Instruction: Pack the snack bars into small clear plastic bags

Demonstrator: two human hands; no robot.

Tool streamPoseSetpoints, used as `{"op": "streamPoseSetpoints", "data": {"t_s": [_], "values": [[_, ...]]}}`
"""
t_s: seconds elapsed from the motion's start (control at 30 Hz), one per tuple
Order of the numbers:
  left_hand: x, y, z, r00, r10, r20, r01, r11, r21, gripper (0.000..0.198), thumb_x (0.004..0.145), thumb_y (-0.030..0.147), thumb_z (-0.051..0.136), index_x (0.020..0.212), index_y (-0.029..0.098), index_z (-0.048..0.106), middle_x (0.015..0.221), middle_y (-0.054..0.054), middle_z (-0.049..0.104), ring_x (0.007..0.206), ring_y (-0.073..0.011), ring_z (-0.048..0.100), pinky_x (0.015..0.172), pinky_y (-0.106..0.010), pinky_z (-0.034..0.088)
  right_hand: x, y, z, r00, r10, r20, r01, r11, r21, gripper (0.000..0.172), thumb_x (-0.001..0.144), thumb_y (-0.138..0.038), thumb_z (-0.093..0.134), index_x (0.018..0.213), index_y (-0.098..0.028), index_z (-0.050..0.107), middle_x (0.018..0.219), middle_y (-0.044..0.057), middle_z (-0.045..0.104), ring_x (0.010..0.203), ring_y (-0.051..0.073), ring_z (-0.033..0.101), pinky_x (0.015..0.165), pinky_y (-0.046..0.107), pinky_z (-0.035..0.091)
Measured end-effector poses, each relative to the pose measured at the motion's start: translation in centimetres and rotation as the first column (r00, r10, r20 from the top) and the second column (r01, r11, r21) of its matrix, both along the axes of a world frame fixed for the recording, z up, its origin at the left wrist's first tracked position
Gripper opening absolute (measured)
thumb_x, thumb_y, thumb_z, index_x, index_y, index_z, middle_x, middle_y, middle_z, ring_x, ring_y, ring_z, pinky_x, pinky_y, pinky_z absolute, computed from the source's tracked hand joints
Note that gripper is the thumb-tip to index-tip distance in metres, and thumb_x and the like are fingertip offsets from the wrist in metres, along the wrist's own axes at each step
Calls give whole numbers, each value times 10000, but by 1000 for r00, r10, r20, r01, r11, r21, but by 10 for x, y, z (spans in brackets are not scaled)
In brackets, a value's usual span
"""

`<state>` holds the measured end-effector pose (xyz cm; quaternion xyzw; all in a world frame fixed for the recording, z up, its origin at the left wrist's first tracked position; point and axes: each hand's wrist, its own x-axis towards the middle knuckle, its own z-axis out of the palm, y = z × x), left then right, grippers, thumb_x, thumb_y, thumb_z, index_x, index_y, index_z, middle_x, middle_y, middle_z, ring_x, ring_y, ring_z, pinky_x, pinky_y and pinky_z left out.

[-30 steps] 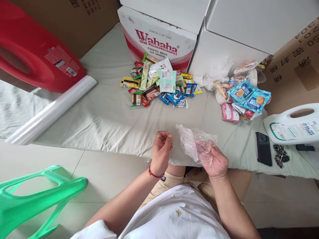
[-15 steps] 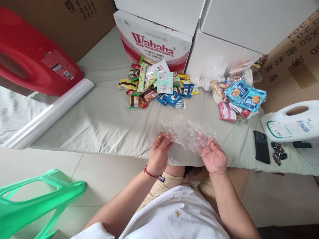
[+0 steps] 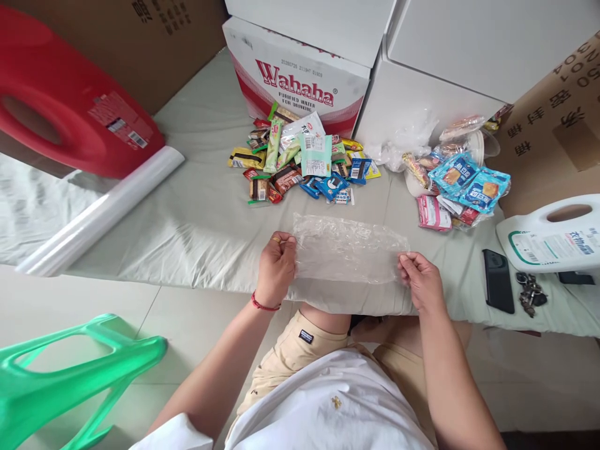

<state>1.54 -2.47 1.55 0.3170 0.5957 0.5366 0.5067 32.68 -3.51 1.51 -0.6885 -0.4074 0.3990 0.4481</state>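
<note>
A clear plastic bag (image 3: 349, 250) is stretched out flat between my two hands, just above the front of the cloth-covered surface. My left hand (image 3: 277, 265) pinches its left end, fingers closed. At the other end, my right hand (image 3: 423, 281) grips the bag's corner between thumb and fingers. Behind the bag lies a heap of small wrapped snacks (image 3: 288, 159) in green, yellow, red and blue packets. Farther right is a second pile with blue snack packets (image 3: 485, 189) and a pink packet (image 3: 434, 212).
A red jug (image 3: 117, 134) and a plastic film roll (image 3: 103, 212) lie left. At the back stands a Wahaha carton (image 3: 300, 81). A phone (image 3: 498, 281), keys (image 3: 531, 294) and a white detergent bottle (image 3: 557, 234) lie right. A green stool (image 3: 84, 369) stands on the floor at left.
My hands have moved apart, left hand leftward and right hand rightward. The bag, crumpled before, is now pulled out wide between them.
</note>
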Motion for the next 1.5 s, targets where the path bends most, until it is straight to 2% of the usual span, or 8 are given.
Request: {"op": "streamPoseSetpoints", "data": {"t_s": [0.2, 0.4, 0.57, 0.73, 0.87, 1.03, 1.43, 1.5], "values": [[13, -2, 4, 978, 22, 206, -5, 996, -85, 217, 871, 373, 649, 866, 230, 486, 548, 97, 422, 391, -64, 330, 343, -170, 249, -40, -13, 23, 801, -15, 599, -284, 871, 401, 143, 983, -307, 578, 1040, -226, 681, 951, 56, 672, 836, 182, 626, 769, 340, 539], [25, -4, 15, 954, -22, 300, 43, 997, -64, 244, 862, 390, 668, 839, 225, 490, 559, 96, 437, 394, -57, 358, 365, -171, 277, -114, -28, 22, 500, 358, 789, -790, 562, 246, 295, 932, -272, 694, 1216, -205, 652, 1153, 127, 672, 1029, 276, 582, 905, 448, 532], [17, -11, 14, 965, -14, 263, 12, 1000, 10, 244, 868, 395, 681, 835, 207, 529, 589, 77, 477, 426, -57, 411, 413, -182, 307, -108, -22, -4, 609, 353, 710, -707, 647, 286, 248, 966, -84, 518, 1030, -231, 707, 955, 75, 670, 940, 242, 552, 827, 400, 521], [19, -40, 5, 972, -9, -234, 80, 953, 294, 127, 970, 326, 594, 1002, 210, 632, 701, 27, 558, 528, -85, 499, 529, -212, 408, -89, -24, 3, 837, 483, 256, -538, 811, 229, 126, 975, -321, 607, 1002, -255, 711, 1028, 65, 662, 913, 211, 612, 802, 371, 540], [28, -57, 1, 760, -13, -650, 432, 757, 490, 259, 969, 145, 498, 1090, 243, 705, 756, -15, 598, 626, -114, 544, 604, -229, 433, -95, -26, 20, 856, 358, -372, -376, 926, 25, 480, 956, -680, 497, 1010, -243, 687, 958, 65, 674, 767, 188, 622, 534, 278, 509], [35, -58, -3, 527, 49, -848, 644, 628, 437, 388, 954, 93, 447, 1198, 256, 701, 746, -18, 620, 593, -123, 520, 566, -232, 396, -103, -24, 37, 782, 357, -511, -436, 899, -40, 526, 860, -732, 613, 1083, -258, 665, 1016, 48, 662, 856, 192, 648, 612, 284, 586], [50, -50, 10, 725, 150, -672, 150, 918, 367, 672, 776, 527, 785, 1292, 175, 538, 1112, -132, 599, 900, -231, 605, 757, -350, 509, -102, -24, 23, 890, 448, -88, -443, 894, 76, 198, 885, -428, 703, 903, -232, 687, 872, 15, 688, 795, 168, 633, 716, 279, 527], [53, -30, 13, 740, 76, -669, 176, 937, 302, 439, 802, 471, 759, 1102, 179, 627, 1059, -118, 630, 921, -242, 605, 806, -366, 495, -103, -19, 22, 880, 474, -17, -470, 876, 105, 181, 909, -415, 672, 910, -235, 691, 881, 21, 699, 809, 175, 645, 741, 289, 529]]}}
